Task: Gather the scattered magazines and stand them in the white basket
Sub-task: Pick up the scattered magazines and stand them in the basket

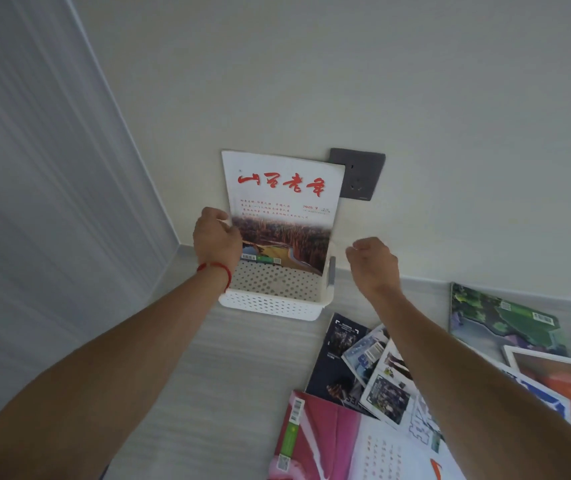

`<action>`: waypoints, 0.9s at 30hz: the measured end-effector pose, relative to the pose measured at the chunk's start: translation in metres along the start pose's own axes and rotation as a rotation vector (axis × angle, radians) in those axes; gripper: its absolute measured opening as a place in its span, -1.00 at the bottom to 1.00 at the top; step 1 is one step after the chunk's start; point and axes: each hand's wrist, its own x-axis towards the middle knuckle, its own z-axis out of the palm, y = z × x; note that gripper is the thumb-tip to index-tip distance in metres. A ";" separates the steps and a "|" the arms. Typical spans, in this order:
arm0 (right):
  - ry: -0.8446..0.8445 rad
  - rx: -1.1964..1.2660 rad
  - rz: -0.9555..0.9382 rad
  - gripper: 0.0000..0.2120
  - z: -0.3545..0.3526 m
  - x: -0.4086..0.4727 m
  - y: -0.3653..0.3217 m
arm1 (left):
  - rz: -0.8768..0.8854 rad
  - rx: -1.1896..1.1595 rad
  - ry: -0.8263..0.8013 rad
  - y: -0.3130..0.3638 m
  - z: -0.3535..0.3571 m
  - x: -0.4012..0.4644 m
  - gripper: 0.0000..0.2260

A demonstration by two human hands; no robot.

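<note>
The white-covered magazine stands in the white basket against the wall, its left edge pinched by the left hand, while the right hand, loosely curled and empty, hovers right of the basket; released carelessly, it may slump forward.

A pale wood-grain floor is shown, on which a white perforated basket is set against the wall; scattered magazines are overlapped at right.
</note>
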 end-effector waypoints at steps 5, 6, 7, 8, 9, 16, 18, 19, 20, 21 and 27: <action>-0.042 -0.233 -0.072 -0.77 -0.055 -0.073 0.086 | 0.327 -0.019 -0.328 0.000 0.015 -0.135 -0.69; -0.053 -0.296 -0.068 -0.77 -0.064 -0.088 0.103 | 0.323 -0.014 -0.409 0.001 0.022 -0.162 -0.68; -0.053 -0.348 -0.055 -0.77 -0.075 -0.102 0.118 | 0.314 -0.001 -0.482 0.004 0.031 -0.186 -0.67; -0.041 -0.384 -0.038 -0.76 -0.085 -0.116 0.132 | 0.312 0.021 -0.552 0.007 0.039 -0.209 -0.66; -0.022 -0.409 -0.028 -0.77 -0.095 -0.130 0.145 | 0.321 0.054 -0.613 0.010 0.048 -0.229 -0.65; -0.098 -0.544 -0.078 -0.60 -0.135 -0.208 0.221 | 0.409 0.478 -0.895 0.017 0.083 -0.309 -0.52; -0.192 -0.591 -0.120 -0.42 -0.137 -0.216 0.231 | 0.378 0.508 -0.916 0.023 0.089 -0.315 -0.45; -0.230 -0.610 -0.130 -0.36 -0.137 -0.218 0.234 | 0.327 0.496 -0.898 0.027 0.092 -0.316 -0.43; -0.255 -0.616 -0.135 -0.33 -0.138 -0.218 0.236 | 0.269 0.480 -0.863 0.032 0.095 -0.316 -0.43; -0.274 -0.614 -0.141 -0.31 -0.139 -0.218 0.238 | 0.221 0.472 -0.821 0.036 0.098 -0.314 -0.45; -0.418 -0.548 -0.263 -0.26 -0.164 -0.213 0.249 | -0.161 0.240 -0.762 0.051 0.097 -0.297 -0.72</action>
